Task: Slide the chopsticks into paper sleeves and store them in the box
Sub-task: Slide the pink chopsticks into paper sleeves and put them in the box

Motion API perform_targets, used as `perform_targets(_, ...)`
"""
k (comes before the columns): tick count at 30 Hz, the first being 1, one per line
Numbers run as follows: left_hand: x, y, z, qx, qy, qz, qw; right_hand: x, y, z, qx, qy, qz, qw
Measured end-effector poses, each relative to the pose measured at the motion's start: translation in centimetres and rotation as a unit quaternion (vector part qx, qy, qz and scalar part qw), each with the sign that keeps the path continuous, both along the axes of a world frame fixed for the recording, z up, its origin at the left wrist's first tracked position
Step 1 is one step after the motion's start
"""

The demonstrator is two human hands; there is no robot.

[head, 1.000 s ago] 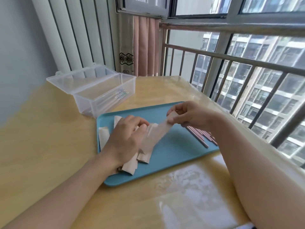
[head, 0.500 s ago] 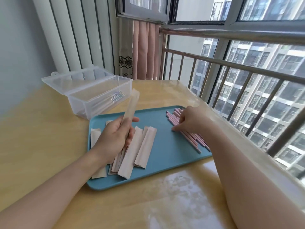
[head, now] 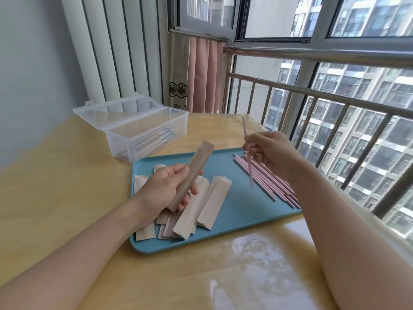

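pink chopstick lifted, sleeve held ready

paper is in our left hand (head: 166, 186): a tan paper sleeve (head: 192, 168) sits between the curled fingers and the thumb, tilted so its far end points up and away over the blue tray (head: 241, 211). our right hand (head: 271, 151) pinches a single pink chopstick (head: 247, 153) near its middle, the stick standing steeply, its upper end toward the far side of the table and its lower tip hanging above the tray. the chopstick and the held sleeve are apart, with bare tray between them.

on the right part of the tray lies the row of loose pink chopsticks (head: 270, 182), packed side by side and running from far left to near right. on the left part of the tray lies the heap of empty paper sleeves (head: 201, 204), overlapping one another, some partly hidden under our left hand.

the clear plastic box (head: 143, 133) stands on the wooden table (head: 67, 186) just beyond the tray's far left corner, its lid swung open behind it. inside we see a few sleeved pieces with coloured ends, but we cannot tell how many. a metal railing (head: 324, 97) and window run along the right side.
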State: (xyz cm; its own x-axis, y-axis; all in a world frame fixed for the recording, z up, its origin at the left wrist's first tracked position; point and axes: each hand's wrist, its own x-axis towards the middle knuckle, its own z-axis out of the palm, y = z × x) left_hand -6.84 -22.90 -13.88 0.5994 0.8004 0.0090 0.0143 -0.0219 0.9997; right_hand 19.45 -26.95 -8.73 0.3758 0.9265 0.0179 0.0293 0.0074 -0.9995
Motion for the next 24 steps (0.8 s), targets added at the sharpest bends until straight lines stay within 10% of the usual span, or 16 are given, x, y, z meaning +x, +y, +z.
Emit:
perform_targets(6, 0.1, -0.2, -0.1, 0.08, 0.072, 0.01, 0.994, -1.6, 0.6, -0.3, 0.143, 0.246, 0.015, 0.958)
perform_targets(24, 0.2, -0.1, -0.1, 0.09, 0.079, 0.015, 0.993, -1.5, 0.7, -0.6, 0.126, 0.176, 0.01, 0.976)
